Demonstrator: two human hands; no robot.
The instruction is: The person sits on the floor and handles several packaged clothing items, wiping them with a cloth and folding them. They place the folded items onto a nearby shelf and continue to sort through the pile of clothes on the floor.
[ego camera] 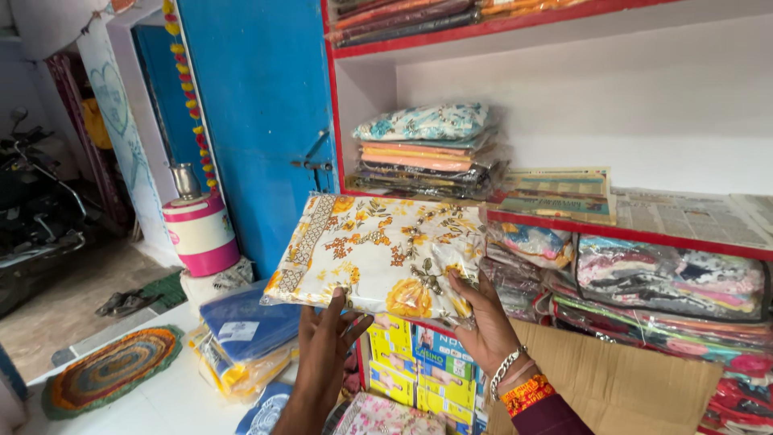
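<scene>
A flat cloth pack in clear plastic, white with yellow and orange flowers, is held up level in front of the red-edged shelf. My left hand supports its near edge from below, fingers spread under it. My right hand, with bangles and a thread at the wrist, grips the pack's near right corner. Just behind it, on the shelf, sits a stack of wrapped cloth packs with a blue-flowered one on top.
Newspaper lines the shelf to the right. More wrapped fabrics fill the shelf below. Yellow boxes, a cardboard sheet and blue packs lie beneath. A blue door, a pink-and-white water cooler and a round mat stand left.
</scene>
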